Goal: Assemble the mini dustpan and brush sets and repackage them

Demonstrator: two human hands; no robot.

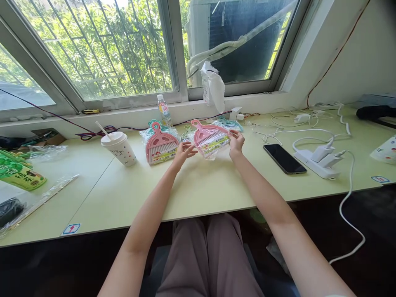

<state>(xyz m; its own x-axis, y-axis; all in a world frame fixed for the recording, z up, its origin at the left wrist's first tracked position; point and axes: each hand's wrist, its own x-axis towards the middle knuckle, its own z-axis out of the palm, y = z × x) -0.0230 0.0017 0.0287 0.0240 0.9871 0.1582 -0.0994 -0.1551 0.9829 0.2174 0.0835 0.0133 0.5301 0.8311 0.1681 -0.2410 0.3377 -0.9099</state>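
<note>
Right hand (236, 143) holding pink dustpan (208, 131), yellow-green label (213, 142), print illegible

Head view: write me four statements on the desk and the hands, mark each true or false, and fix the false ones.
1. The right hand holds the right-hand pink dustpan set by its edge. True.
2. The white cup has no straw. False: a straw sticks out of its top.
3. The phone lies left of the power strip. True.
4. The bottle lies on its side. False: it stands upright.
</note>
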